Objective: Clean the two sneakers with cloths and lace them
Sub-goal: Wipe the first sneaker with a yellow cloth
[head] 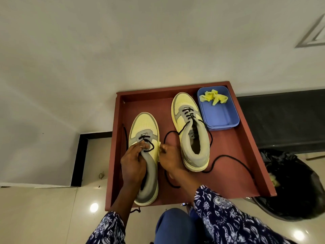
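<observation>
Left hand (133, 165) covers the tongue and collar opening of the near pale-yellow-and-grey leather sneaker (144, 136); eyelets beneath the fingers not visible. Right hand (169, 160) hides part of that sneaker's right side wall; whether its fingertips pinch the black cord lace (149, 144) cannot be told. Lace end at the reddish-brown wooden tray (233, 143) left wall runs behind the shoe, path lost. Print on the far sneaker's (190, 131) insole label too small to read. Black plastic bin bag (297, 184) partly hidden behind the tray corner; yellowish item at its rim unidentifiable. Both patterned sleeves cut off by the bottom edge.
</observation>
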### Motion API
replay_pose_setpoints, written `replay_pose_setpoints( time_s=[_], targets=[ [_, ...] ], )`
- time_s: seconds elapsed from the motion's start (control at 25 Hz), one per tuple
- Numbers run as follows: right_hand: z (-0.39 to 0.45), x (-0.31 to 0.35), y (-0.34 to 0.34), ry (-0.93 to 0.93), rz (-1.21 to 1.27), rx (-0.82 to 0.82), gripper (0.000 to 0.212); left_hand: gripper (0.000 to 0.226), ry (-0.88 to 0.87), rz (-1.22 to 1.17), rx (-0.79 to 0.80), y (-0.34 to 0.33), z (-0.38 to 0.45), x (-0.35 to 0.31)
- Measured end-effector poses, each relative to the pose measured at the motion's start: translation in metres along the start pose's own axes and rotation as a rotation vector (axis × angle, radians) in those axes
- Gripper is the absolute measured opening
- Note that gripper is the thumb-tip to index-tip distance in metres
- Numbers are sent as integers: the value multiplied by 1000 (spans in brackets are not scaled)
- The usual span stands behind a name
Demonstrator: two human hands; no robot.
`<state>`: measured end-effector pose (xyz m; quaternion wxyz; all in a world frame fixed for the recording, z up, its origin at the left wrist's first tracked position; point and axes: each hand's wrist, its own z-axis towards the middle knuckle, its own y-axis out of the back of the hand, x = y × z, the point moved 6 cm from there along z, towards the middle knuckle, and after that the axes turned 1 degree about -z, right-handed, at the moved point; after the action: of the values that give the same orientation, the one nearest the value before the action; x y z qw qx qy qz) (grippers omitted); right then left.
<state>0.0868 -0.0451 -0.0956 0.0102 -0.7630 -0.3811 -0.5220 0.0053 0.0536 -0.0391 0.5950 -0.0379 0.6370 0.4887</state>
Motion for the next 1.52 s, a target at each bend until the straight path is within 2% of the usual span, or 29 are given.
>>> replay_pose_setpoints(
  time_s=[0.16, 0.4, 0.52, 0.64, 0.72, 0.84, 1.04, 1.24, 1.52],
  targets=[
    [-37, -13, -4, 29, -92, 33, 19, 34, 8, -3, 1, -1, 0, 0],
    [-79, -34, -23, 22, -71, -19, 20, 28, 10, -27, 19, -2, -1, -1],
    [-92, -35, -22, 30, -76, 8, 20, 27, 18, -31, 14, -1, -2, -2],
    [-86, -34, -19, -30, -20, 58, 30, 29, 12, -43, 0, -1, 0, -3],
    [-78, -28, -14, -11, 20, 19, 30, 31, 14, -45, -12, -2, 4, -4],
    [-63, -18, -5, 20, 56, -20, 45, 33, 26, -38, -28, -7, 13, -4],
    [-42, -17, -3, 10, 45, 19, 50, 34, 52, -39, -59, -13, 25, -6],
    [-46, -25, -6, -21, 36, 22, 46, 33, 54, -37, -65, -16, 29, -5],
    [-69, -39, -24, -47, -35, -98, 34, 35, 59, -37, -62, -16, 28, -4]
  ],
)
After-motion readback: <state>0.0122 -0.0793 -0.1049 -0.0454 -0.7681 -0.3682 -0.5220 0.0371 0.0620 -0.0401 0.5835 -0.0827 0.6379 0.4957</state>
